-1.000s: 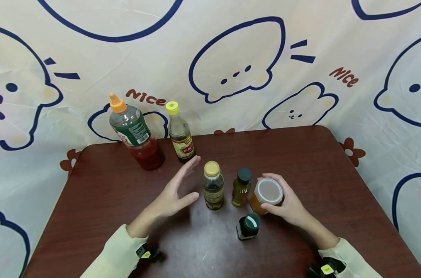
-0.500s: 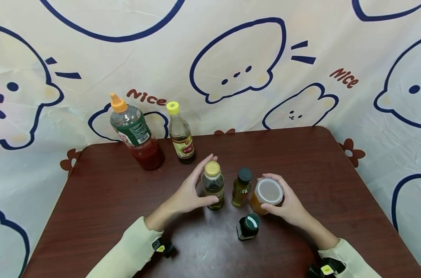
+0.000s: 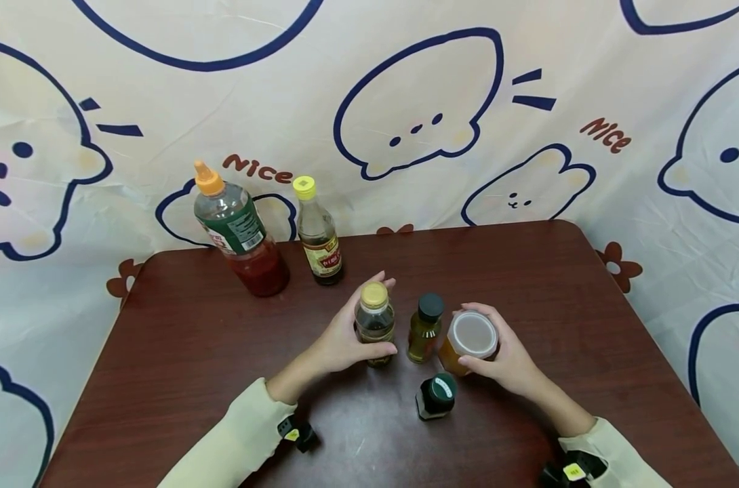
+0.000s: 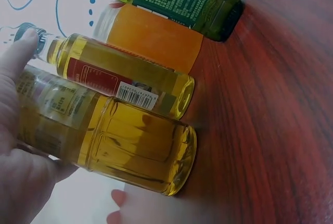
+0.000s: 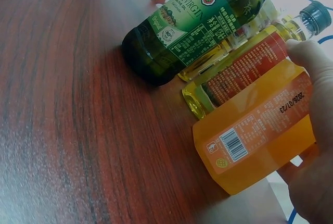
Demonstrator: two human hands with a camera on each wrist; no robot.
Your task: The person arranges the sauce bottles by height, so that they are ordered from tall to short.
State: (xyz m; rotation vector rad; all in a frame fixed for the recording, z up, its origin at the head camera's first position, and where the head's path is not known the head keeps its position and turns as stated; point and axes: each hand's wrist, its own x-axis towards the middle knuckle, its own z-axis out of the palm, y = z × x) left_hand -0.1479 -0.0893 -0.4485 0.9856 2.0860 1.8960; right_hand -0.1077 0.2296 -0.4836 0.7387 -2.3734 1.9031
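Observation:
My left hand grips an oil bottle with a yellow cap, thumb in front and fingers behind; the left wrist view shows golden oil in this ribbed bottle, standing on the table. Round an orange-filled jar with a pale lid curls my right hand; the jar's barcode label faces the right wrist camera. Between the two hands stands a slim oil bottle with a dark cap and a red label. Just in front of it and the jar is a dark green olive oil bottle, untouched.
At the back left of the brown table stand a large squeeze bottle of red sauce with an orange nozzle and a yellow-capped bottle of dark liquid. A patterned white cloth hangs behind the table.
My left hand has moved right from beside the yellow-capped oil bottle and its fingers and thumb have come round it. My right hand stays on the jar.

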